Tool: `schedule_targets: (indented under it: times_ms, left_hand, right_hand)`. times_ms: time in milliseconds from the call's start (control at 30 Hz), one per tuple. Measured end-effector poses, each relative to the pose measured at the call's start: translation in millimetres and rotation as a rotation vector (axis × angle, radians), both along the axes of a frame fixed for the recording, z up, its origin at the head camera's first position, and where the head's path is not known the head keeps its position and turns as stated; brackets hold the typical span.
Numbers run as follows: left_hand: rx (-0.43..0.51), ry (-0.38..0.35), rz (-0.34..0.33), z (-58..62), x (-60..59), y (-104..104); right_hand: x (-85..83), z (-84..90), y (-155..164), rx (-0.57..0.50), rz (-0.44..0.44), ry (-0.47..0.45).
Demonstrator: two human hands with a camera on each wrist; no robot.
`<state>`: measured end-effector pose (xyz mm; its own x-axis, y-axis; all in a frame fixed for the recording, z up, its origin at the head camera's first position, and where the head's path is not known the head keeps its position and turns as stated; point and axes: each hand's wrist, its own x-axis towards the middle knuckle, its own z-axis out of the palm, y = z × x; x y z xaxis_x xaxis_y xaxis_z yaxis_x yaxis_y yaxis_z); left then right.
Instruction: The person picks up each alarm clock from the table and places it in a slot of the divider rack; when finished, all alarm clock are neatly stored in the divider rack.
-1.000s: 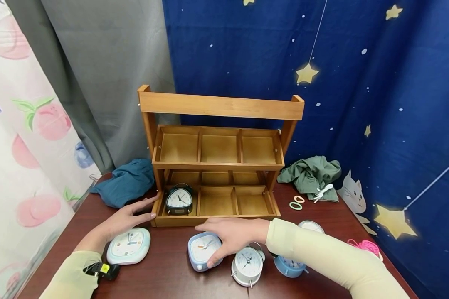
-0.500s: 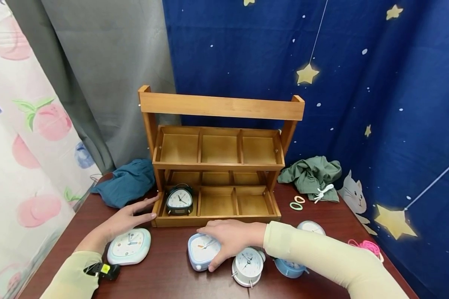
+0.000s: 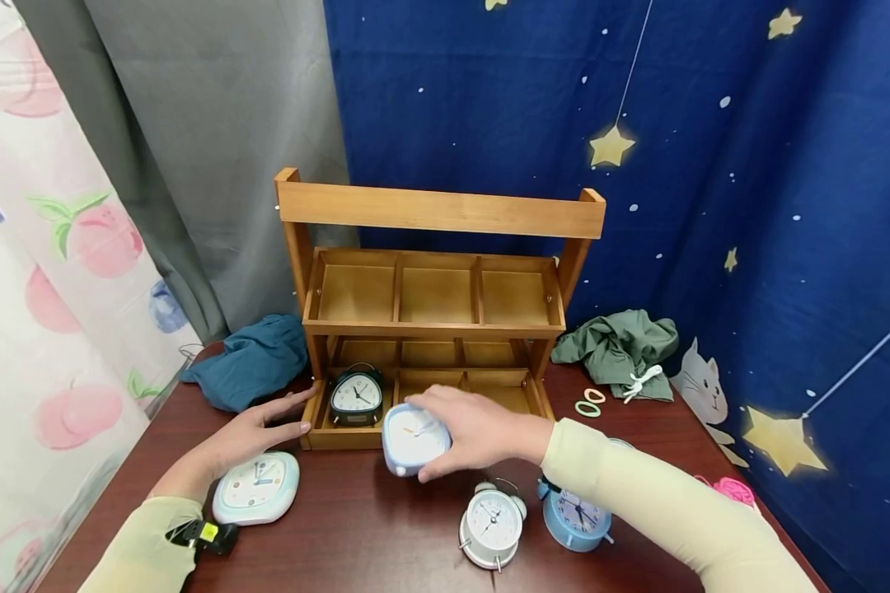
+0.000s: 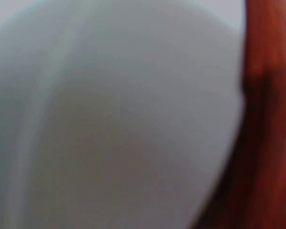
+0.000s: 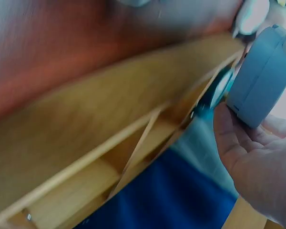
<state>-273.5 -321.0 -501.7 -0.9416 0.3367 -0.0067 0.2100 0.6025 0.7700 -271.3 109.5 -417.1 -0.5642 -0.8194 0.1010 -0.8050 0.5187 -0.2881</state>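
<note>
- blue square clock (image 3: pixel 414 439) – off the table, held up at the front edge of the wooden rack (image 3: pixel 436 212), by the middle bottom slot
- right hand (image 3: pixel 482 430) has its fingers wrapped round it
- left hand (image 3: pixel 248 430) lies flat with fingers straight – touching the rack's left corner, next to the black clock (image 3: pixel 355 397)
- white square clock (image 3: pixel 256 487) sits under that wrist

Right hand (image 3: pixel 475 432) curled in a grip; left hand (image 3: pixel 248 435) flat, fingers straight.
</note>
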Motion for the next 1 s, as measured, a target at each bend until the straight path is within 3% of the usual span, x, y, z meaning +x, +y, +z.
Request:
schedule_targets:
  times_ms: [167,400,600,1000]
  left_hand:
    - [0.007,-0.004,-0.003,-0.6,-0.1,-0.3]
    - [-0.002,-0.01,0.005,0.0,0.6,-1.2]
    - [0.005,-0.014,0.007,-0.1,1.5,-2.2]
    - [0.021,-0.008,-0.008,0.5,0.1,-0.3]
  right_hand:
    - [-25.4,6.3,9.1,0.004,-0.114,0.053]
    - [-57.3,0.4,8.1,0.052,-0.215,0.067]
    - [-72.5,-5.1,0.4,0.121,-0.227,0.081]
    - [-83.2,-21.1,-2.4,0.191,-0.194,0.127]
